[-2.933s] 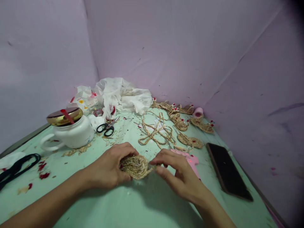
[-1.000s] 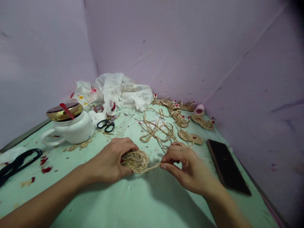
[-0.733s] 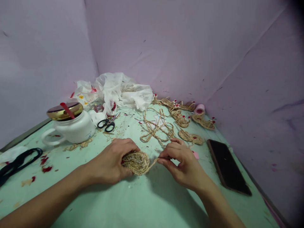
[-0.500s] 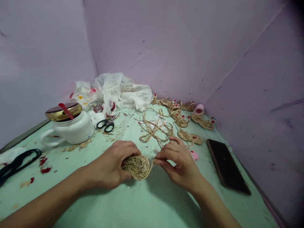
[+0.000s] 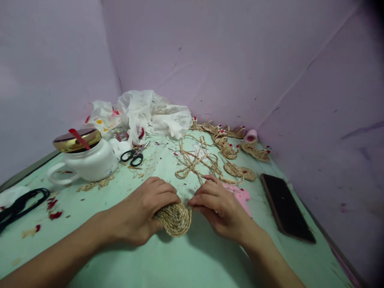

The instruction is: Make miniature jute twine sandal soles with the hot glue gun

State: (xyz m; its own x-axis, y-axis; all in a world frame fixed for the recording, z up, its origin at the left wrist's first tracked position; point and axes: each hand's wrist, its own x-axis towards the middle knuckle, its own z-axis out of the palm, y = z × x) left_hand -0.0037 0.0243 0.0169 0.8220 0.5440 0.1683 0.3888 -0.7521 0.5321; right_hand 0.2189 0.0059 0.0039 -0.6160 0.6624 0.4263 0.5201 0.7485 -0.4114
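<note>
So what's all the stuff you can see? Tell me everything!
Coiled braid: one, straw-coloured, in left hand
Loose braid: tangled, tan, centre
Braided pieces: several, tan, far right
Scissors: one, black-handled, behind left hand
Mug: one, white, left
Lid: one, gold-rimmed, on mug
Stick: one, red, at lid
Plastic bags: uncountable, whitish, back
Roll: one, pink, far right
Flat piece: pink, count unclear, behind right hand
Phone: one, black, right
Cord bundle: one, black, left edge
Scraps: many, red and tan, scattered
Table cover: one, green, underneath
Walls: purplish, around
Left hand: one, bare, centre
Right hand: one, bare, beside coil
</note>
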